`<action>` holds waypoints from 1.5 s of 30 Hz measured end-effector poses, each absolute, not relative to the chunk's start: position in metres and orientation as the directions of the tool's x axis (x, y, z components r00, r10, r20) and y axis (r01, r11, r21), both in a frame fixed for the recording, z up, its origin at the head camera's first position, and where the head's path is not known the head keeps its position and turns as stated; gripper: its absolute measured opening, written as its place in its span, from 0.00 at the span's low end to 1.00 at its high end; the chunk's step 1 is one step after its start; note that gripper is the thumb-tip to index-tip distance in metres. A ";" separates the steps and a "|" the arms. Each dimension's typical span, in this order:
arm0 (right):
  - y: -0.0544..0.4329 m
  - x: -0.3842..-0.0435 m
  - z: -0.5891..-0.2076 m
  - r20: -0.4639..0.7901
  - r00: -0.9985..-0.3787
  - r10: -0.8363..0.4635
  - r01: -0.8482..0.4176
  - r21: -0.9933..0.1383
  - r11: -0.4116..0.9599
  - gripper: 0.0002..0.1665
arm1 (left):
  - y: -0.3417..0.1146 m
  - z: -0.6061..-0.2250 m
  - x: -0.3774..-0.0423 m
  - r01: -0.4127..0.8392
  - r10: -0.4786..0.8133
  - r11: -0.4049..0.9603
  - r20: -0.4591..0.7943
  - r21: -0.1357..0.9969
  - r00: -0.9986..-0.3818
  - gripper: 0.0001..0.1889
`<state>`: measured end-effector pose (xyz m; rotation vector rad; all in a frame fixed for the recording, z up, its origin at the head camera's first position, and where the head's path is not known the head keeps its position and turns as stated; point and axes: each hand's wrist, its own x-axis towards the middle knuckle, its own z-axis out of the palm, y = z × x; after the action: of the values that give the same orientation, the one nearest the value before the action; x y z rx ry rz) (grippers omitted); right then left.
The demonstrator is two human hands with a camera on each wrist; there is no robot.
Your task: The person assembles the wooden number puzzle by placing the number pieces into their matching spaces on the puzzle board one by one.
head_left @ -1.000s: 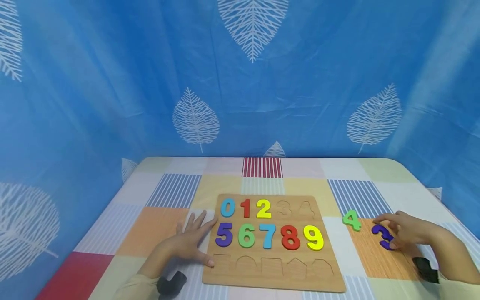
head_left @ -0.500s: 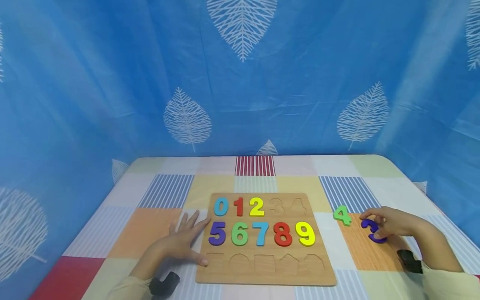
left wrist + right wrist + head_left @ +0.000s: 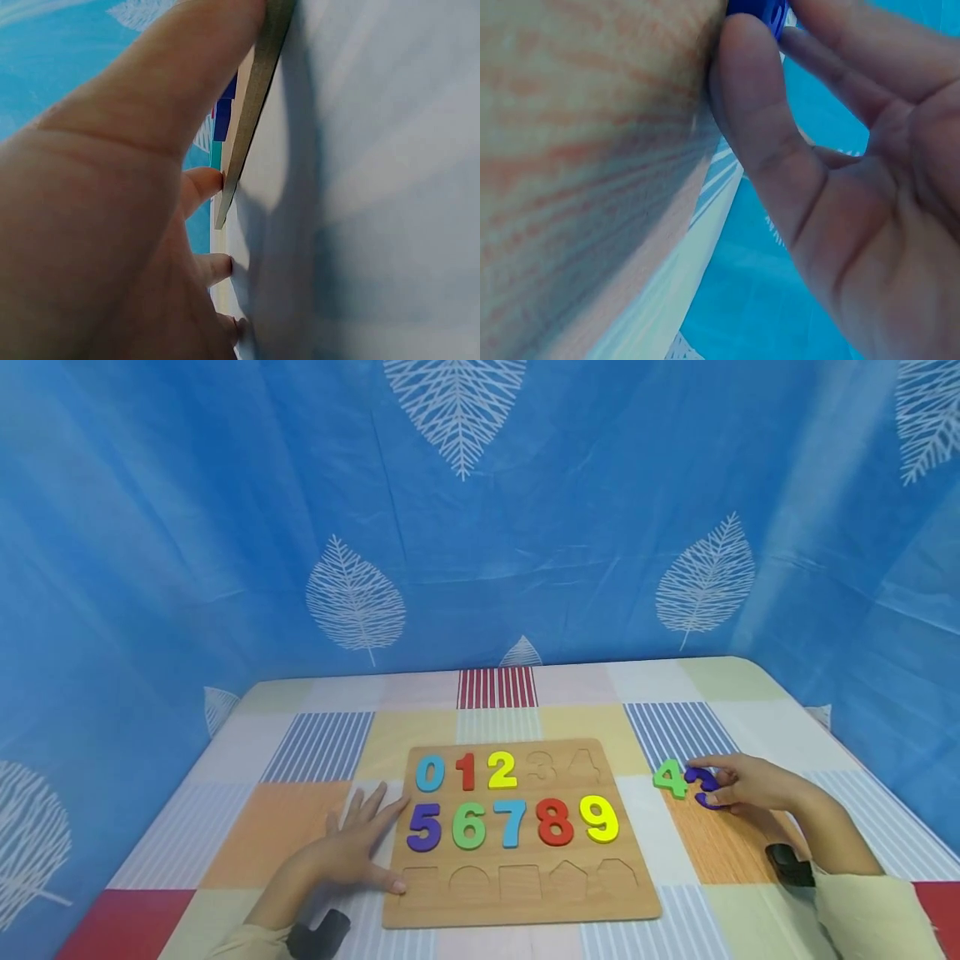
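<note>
My right hand (image 3: 761, 783) pinches a purple number 3 (image 3: 699, 774) between thumb and fingers, low over the table's orange patch. In the right wrist view only a corner of the purple 3 (image 3: 763, 7) shows past the thumb. Right at its left side lies a green number 4 (image 3: 670, 778). My left hand (image 3: 348, 852) is spread at the left edge of a wooden number puzzle board (image 3: 487, 907), thumb and index fingertip on that edge. Close up in the left wrist view, the thumb (image 3: 150, 90) lies against the board's side.
Coloured numbers sit in the board's upper rows, among them a yellow 2 (image 3: 502, 770) and a yellow 9 (image 3: 599, 819). Bare outlines of 3 and 4 show at its top right, and shape outlines along its front. A blue leaf-print curtain (image 3: 480, 568) hangs behind the patchwork-covered table (image 3: 285, 827).
My right hand has moved the purple 3 left and farther back, up beside the green 4. The head view has shifted a little. My left hand stays at the board's edge.
</note>
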<state>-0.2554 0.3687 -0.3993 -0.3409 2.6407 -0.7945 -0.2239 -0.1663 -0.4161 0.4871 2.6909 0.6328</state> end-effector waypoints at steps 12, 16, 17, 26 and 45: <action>0.365 -0.258 -0.401 -0.207 -0.929 -0.308 -0.185 -0.463 0.867 0.44 | -0.168 -0.419 -0.226 0.246 0.391 0.849 -0.244 0.467 -0.888 0.59; 0.361 -0.258 -0.400 -0.104 -0.955 -0.279 -0.208 -0.438 0.875 0.44 | -0.169 -0.418 -0.227 0.247 0.392 0.851 -0.249 0.462 -0.886 0.59; 0.359 -0.258 -0.400 -0.077 -0.959 -0.274 -0.217 -0.423 0.880 0.44 | -0.169 -0.418 -0.227 0.249 0.393 0.852 -0.250 0.460 -0.885 0.59; 0.334 -0.263 -0.395 -0.017 -0.961 -0.277 -0.247 -0.399 0.883 0.44 | -0.170 -0.418 -0.228 0.263 0.410 0.844 -0.244 0.468 -0.879 0.59; 0.211 -0.295 -0.385 -0.009 -0.939 -0.344 -0.308 -0.427 0.850 0.40 | -0.170 -0.414 -0.227 0.248 0.394 0.856 -0.262 0.454 -0.881 0.59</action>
<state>-0.2954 0.2108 -0.3847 -0.5190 2.9397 -0.6573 -0.2273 -0.1696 -0.4144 0.4802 2.6827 0.5903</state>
